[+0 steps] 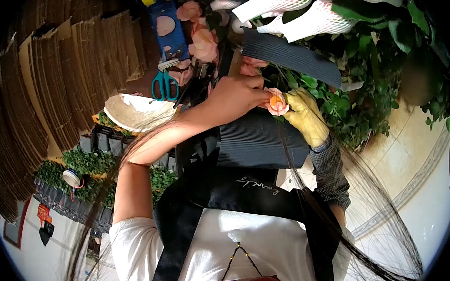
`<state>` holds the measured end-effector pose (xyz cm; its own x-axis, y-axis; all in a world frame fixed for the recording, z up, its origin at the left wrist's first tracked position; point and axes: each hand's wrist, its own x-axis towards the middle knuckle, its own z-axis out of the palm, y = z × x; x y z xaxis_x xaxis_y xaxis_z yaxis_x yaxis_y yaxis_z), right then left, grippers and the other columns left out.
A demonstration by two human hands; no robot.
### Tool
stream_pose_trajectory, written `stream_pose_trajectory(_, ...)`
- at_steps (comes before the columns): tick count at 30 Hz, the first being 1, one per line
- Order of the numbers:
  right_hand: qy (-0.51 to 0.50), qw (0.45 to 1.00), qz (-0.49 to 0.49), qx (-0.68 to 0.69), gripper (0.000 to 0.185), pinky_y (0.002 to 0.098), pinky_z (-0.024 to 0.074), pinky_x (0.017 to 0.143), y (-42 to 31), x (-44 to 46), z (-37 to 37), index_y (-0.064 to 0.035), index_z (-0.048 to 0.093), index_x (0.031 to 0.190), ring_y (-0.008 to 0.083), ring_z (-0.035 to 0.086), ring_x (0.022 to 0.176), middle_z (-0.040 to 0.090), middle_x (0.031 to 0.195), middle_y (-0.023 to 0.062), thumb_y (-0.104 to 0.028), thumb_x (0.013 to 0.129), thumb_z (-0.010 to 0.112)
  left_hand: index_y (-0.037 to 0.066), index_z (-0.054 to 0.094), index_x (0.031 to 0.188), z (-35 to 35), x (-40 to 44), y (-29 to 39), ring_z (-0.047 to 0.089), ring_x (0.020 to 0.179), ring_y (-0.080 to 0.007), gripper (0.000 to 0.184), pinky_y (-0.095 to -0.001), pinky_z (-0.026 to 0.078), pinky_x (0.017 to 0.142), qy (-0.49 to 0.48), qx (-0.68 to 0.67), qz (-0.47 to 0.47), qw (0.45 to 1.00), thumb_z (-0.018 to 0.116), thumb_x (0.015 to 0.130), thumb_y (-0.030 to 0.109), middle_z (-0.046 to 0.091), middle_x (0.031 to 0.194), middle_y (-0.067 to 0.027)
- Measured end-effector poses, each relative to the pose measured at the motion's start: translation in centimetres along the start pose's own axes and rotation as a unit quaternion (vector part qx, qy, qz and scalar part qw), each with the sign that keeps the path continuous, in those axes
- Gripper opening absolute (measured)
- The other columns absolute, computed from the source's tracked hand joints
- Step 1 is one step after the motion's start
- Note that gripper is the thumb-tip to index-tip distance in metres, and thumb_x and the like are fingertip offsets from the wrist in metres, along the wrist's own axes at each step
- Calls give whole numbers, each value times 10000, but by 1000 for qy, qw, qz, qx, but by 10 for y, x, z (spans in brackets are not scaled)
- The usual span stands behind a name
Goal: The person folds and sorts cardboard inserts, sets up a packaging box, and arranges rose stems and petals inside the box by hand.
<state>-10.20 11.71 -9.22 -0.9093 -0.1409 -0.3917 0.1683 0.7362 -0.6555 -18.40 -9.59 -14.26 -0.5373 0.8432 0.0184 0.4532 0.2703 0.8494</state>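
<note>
A pale pink rose (pixel 277 103) with an orange-tinted centre is held between my two hands, over a black ribbed surface (pixel 263 143). My left hand (pixel 240 97), bare, reaches in from the left with its fingers pinched at the bloom's edge. On the other side my right hand (pixel 307 117), in a yellow glove, has its fingers closed around the rose at its base. The stem is mostly hidden by the glove. Another ribbed black flap (pixel 292 57) rises just beyond my hands, with more pink roses (pixel 253 65) beside it.
Teal scissors (pixel 165 86) lie left of my forearm, near a blue item (pixel 169 26) and loose pink roses (pixel 204 44). Stacked cardboard (pixel 81 54) fills the far left. Green foliage (pixel 362 87) and white netted blooms (pixel 314 22) crowd the upper right.
</note>
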Motion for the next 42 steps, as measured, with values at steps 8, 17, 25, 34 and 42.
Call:
stream_pose_trajectory(8,-22,999,-33,-28,268,409,490,775,8,2,0,-106,676,937,292,606,784,625,788,65,-73,687,764,207,727,959,9,-1,-2,636,716,-210,144,-353,531,622,61,-33,-19,997,719,821,244,595,826,4)
stream_pose_trajectory(17,-34,998,-40,-42,214,418,480,762,19,-1,5,-104,638,862,290,568,739,559,736,68,-64,676,737,167,704,919,0,5,-4,634,714,-207,96,-361,514,598,41,-49,-1,998,706,833,211,609,868,7)
stream_pose_trajectory(25,-23,994,-68,-84,175,410,482,754,16,-1,5,-95,627,835,278,558,750,544,740,53,-85,682,712,168,702,957,2,11,-9,644,741,-211,130,-356,519,617,26,-57,18,998,708,829,193,617,902,1)
stream_pose_trajectory(34,-2,993,-83,-79,214,406,483,754,19,-1,11,-116,665,885,267,559,753,563,761,45,-106,681,731,8,665,830,-43,-29,2,593,634,-219,91,-324,454,576,167,-91,-46,981,712,836,85,588,717,-62)
stream_pose_trajectory(42,-11,991,-85,-103,251,399,489,747,25,-2,16,-127,666,933,266,569,806,585,795,40,-125,694,743,41,702,943,-31,-43,25,636,729,-221,236,-338,498,652,95,-195,-235,948,724,857,260,632,834,-73)
